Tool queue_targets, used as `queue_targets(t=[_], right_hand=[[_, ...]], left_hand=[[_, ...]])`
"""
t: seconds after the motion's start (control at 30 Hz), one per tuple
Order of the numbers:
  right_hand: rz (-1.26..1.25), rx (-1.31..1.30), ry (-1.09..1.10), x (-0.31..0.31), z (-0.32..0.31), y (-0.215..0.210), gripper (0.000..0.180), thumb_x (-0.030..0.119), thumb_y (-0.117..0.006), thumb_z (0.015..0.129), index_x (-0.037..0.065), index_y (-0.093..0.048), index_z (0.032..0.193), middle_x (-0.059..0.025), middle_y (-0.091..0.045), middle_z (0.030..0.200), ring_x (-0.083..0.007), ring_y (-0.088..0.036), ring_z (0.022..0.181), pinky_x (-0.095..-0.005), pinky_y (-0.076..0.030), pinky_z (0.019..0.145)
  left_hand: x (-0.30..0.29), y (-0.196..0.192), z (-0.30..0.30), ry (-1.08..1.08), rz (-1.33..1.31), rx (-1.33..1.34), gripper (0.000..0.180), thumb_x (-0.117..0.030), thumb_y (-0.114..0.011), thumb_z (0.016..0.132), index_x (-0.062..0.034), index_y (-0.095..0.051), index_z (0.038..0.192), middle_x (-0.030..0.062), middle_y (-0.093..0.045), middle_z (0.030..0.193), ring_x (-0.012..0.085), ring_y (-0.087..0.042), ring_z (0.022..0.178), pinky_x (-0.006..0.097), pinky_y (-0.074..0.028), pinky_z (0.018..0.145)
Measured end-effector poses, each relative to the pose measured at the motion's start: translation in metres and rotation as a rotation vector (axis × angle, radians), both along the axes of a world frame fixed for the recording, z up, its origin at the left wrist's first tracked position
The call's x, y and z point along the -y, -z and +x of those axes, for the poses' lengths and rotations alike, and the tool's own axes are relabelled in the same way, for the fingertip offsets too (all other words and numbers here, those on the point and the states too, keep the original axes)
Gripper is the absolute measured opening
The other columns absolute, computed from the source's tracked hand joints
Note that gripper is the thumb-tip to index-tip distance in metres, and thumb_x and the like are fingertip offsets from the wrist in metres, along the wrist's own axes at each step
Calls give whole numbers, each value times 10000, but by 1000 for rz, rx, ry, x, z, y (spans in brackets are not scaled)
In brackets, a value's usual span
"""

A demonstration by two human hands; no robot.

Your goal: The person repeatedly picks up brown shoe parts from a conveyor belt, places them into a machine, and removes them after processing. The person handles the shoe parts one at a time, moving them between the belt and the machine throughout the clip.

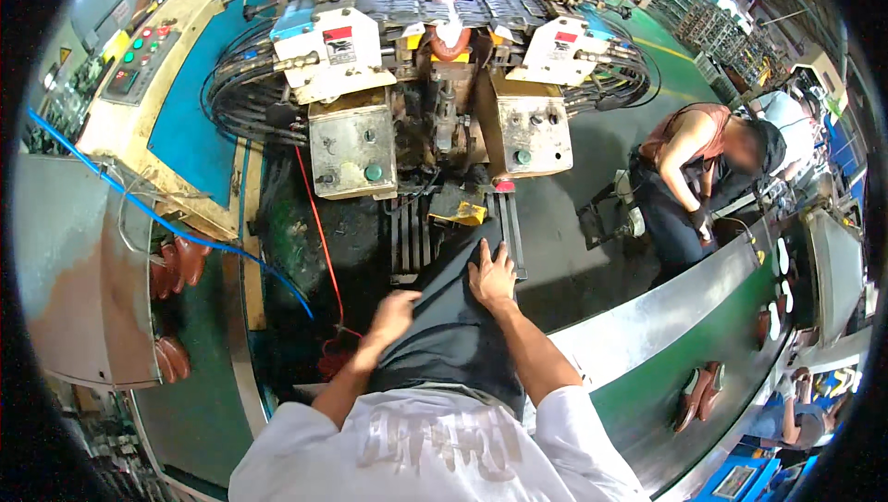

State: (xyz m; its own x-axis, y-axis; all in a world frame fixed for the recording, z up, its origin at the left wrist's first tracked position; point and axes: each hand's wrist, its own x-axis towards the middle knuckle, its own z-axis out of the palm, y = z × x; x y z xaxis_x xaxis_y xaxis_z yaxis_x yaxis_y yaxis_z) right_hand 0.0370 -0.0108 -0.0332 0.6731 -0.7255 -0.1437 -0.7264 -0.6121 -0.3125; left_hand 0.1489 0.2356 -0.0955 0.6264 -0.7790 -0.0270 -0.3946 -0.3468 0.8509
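My right hand [492, 277] lies on the dark trousers [453, 340] over my leg, fingers spread and nothing in them. On the other side of the same leg is my left hand [396, 317], beside the cloth. Its fingers are smeared by motion, and I cannot make out anything held in it. Ahead stands a shoe-making machine [444, 118] with metal clamps across its top. A reddish-brown shoe part [450, 42] sits in the middle of it, under a bright light. Below the machine, a yellow pedal piece [460, 214] shows just beyond my knee.
Two control boxes [352, 148] with green buttons flank the machine. A button panel [139, 62] stands at far left. Brown shoes [176, 266] lie on the green left belt. At right, a brown pair [697, 396] rests on another green belt, and a co-worker [689, 160] bends forward nearby.
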Motion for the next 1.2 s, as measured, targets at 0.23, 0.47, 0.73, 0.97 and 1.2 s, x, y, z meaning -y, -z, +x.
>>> queue_targets(t=[0.23,0.47,0.73,0.97,1.2], right_hand=[[-20,46,48,7,-11,-3,756,377,-698,962,194,-416,1639,-300,-351,1651,-523,-486,1385,-626,-463,1114],[32,41,82,14,-8,-10,753,388,-688,972,206,-402,1644,-280,-310,1686,-506,-427,1439,-641,-431,1138],[82,71,67,11,-4,-12,729,410,-639,1011,198,-376,1657,-293,-322,1676,-514,-441,1426,-632,-416,1147],[98,80,71,10,-3,-19,700,380,-615,1018,193,-393,1656,-281,-318,1679,-513,-440,1420,-640,-414,1135],[91,81,68,15,-4,-13,696,382,-618,1020,195,-382,1648,-289,-318,1665,-529,-456,1386,-648,-418,1125]], left_hand=[[70,-20,-19,355,215,273,347,-40,-567,921,18,-708,1233,245,-709,1228,445,-655,1179,493,-537,1015],[65,19,7,192,164,-56,398,35,-509,931,35,-728,1263,247,-739,1269,395,-715,1189,417,-548,1032],[96,-48,91,-112,-77,-648,310,-1,-498,995,-33,-699,1229,96,-731,1028,213,-717,886,344,-588,772],[161,-174,219,-212,-406,-491,237,-45,-572,1040,-76,-668,1254,43,-710,1079,148,-707,909,288,-588,783],[231,-241,288,-274,-386,-330,385,-297,-585,1107,-57,-609,1406,108,-684,1247,210,-683,1098,326,-558,884]])
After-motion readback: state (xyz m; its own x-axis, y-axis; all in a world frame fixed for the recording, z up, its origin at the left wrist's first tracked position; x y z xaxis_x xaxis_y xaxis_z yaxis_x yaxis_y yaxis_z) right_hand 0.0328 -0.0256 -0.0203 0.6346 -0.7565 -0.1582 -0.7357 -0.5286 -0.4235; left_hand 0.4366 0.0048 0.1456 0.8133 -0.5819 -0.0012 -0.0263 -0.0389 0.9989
